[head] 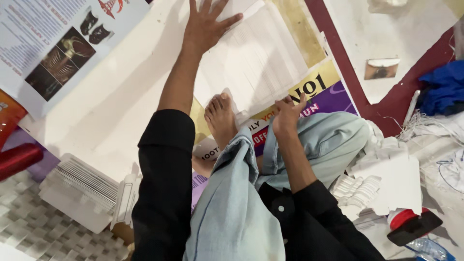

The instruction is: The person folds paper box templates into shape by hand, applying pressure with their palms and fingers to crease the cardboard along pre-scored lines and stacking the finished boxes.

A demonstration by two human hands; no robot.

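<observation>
Left hand [205,26]: fingers spread flat — pressing the far edge of the white sheet stack [251,63].
Right hand [287,115]: grip closed, pinching the stack's near edge — just beside the bare foot [220,118].

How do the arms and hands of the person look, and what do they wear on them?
Both arms wear black long sleeves pushed up, so the forearms are bare. The left hand and the right hand are bare: no gloves, and no rings or watch show. The black top has small dark buttons near the lower middle of the picture.
</observation>
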